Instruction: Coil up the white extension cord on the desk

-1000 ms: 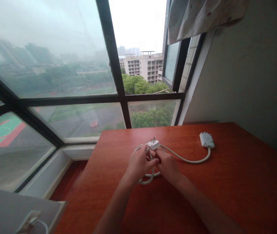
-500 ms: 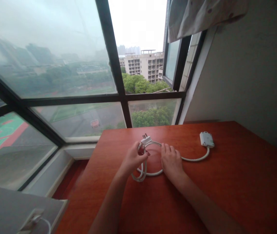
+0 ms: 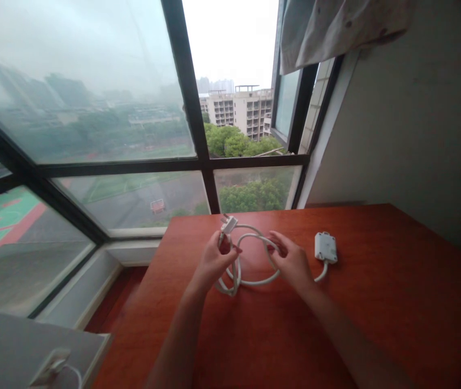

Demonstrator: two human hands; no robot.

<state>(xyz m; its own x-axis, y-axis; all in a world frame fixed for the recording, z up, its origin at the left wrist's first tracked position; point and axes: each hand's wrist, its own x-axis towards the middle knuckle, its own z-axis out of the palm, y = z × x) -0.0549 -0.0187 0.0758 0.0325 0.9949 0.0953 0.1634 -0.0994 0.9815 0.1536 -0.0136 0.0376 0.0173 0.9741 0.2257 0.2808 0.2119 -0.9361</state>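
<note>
A white power cable [image 3: 250, 281] lies in loops on the red-brown wooden table [image 3: 376, 302]. My left hand [image 3: 213, 265] is closed round the bunched loops, with the white plug [image 3: 228, 223] sticking up above its fingers. My right hand [image 3: 293, 262] pinches the cable a little to the right, fingers bent round it. The cable runs on under that hand to a small white socket box [image 3: 326, 247] lying flat on the table.
A large window with black frames [image 3: 198, 146] stands behind the table's far edge. A grey wall [image 3: 412, 135] borders the table on the right, with cloth [image 3: 335, 27] hanging above. A white socket with a cord [image 3: 49, 367] sits at the lower left.
My right hand lifted off the table and took hold of the cable, drawing it left. The socket box slid left toward my hands. The plug rose higher in my left hand.
</note>
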